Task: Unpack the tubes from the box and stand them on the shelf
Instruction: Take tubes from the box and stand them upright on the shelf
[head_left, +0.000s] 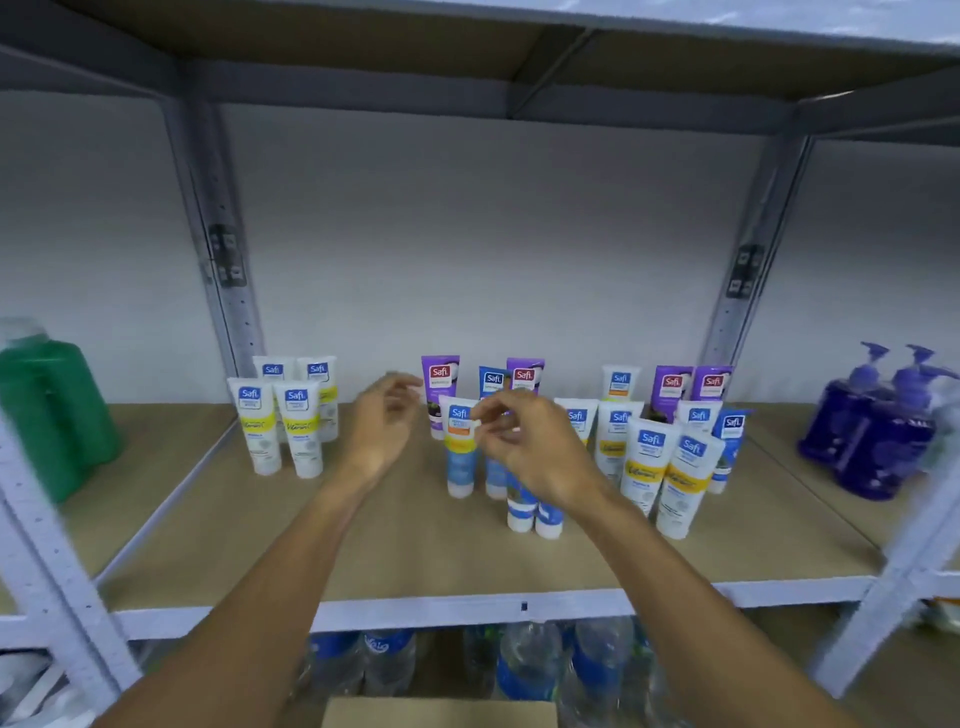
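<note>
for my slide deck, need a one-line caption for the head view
Left hand and right hand reach among upright Safi tubes on the shelf.

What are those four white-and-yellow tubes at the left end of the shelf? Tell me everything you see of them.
The four white-and-yellow tubes stand upright on white caps, crimped ends up, in two rows of two at the left of the wooden shelf, beside a grey metal post. Each looks like soft plastic, with a yellow band and a blue Safi logo near the top. They crowd together; the left hand is near but apart.
</note>
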